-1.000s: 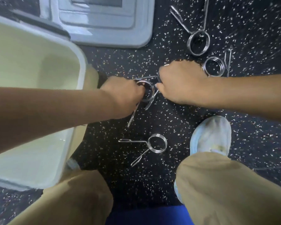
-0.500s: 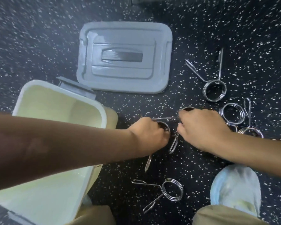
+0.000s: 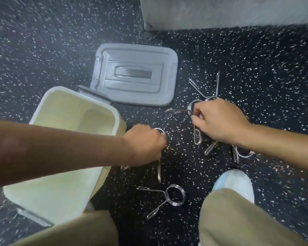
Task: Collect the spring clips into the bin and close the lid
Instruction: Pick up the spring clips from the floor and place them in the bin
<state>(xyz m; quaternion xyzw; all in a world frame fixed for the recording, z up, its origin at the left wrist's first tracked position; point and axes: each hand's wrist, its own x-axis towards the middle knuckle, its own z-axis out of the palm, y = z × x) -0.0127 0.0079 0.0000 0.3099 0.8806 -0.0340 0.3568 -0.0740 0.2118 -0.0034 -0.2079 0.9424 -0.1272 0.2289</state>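
Note:
Several steel spring clips lie on the speckled black floor. My left hand (image 3: pixel 145 145) is closed around one spring clip (image 3: pixel 159 172), whose handle hangs below my fist, just right of the open cream bin (image 3: pixel 75 96). My right hand (image 3: pixel 219 121) grips another spring clip (image 3: pixel 191 108) by its coil, with one handle pointing left and one down. A loose clip (image 3: pixel 174 195) rests near my knees. Another clip (image 3: pixel 208 91) lies beyond my right hand, and more (image 3: pixel 238 154) are partly hidden under my right forearm. The grey lid (image 3: pixel 135 75) lies flat behind the bin.
My two knees in tan trousers fill the bottom of the view, with a pale shoe (image 3: pixel 233 183) at the right. A grey block or wall base (image 3: pixel 220 13) stands at the top right. The bin holds nothing that I can see.
My hands have pulled apart, each carrying a clip: the left toward the bin, the right up and rightward. The view has tilted, showing more floor and the whole lid.

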